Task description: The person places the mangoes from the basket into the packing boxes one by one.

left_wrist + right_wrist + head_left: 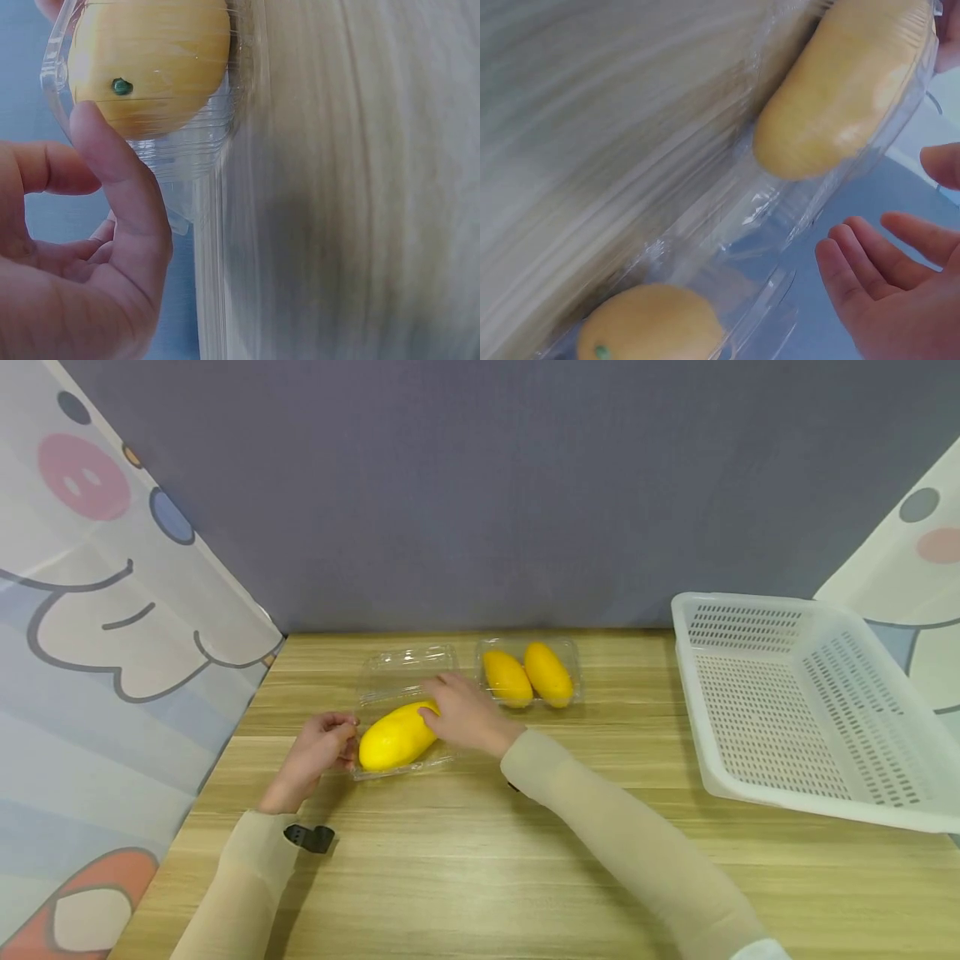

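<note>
A large yellow papaya-like fruit lies slantwise in a clear plastic clamshell box, whose lid is folded back toward the wall. My left hand is at the box's left end. In the left wrist view, its thumb touches the clear end wall near a green stem spot on the fruit. My right hand is over the fruit's right end, fingers spread and loosely bent. The right wrist view shows a gap between those fingers and the box.
Another clear box holds two yellow mangoes behind my right hand. A white perforated plastic basket stands at the right of the wooden table. A grey wall rises behind; printed panels flank the sides.
</note>
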{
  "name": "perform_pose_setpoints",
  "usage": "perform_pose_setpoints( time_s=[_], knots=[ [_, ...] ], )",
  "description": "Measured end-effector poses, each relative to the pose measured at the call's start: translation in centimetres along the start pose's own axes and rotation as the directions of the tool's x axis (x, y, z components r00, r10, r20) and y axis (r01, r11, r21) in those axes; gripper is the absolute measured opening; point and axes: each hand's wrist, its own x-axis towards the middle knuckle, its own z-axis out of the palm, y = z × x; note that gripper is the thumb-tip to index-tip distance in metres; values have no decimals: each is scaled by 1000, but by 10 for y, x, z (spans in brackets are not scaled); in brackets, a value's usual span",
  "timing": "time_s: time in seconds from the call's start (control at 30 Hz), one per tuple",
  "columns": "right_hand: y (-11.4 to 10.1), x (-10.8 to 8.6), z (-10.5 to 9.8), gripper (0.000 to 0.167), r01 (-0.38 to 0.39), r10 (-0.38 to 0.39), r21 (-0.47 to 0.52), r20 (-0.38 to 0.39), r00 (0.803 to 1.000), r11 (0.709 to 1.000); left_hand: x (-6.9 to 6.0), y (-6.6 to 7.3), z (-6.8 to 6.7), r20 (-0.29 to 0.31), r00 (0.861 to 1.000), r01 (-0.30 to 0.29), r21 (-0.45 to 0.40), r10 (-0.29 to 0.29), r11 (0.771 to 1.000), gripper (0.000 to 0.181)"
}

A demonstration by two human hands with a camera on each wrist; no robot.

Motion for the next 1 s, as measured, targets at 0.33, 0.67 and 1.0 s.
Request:
perform_pose_setpoints(
  time_s=[0.33, 0.67, 1.0],
  knots=[
    [16, -16, -3, 47, -37, 46, 174, -46, 998, 984, 0, -2, -2, 7, 1000, -17, 14, 17, 1000, 36],
    [15, -27, -2, 44, -39, 61, 197, -109, 992, 980, 0, -1, -3, 4, 1000, -10, 17, 10, 1000, 38],
    [10, -11, -6, 15, -94, 116, 222, -88, 989, 970, -3, -3, -7, 8, 1000, 1, 5, -1, 1000, 38]
  ],
)
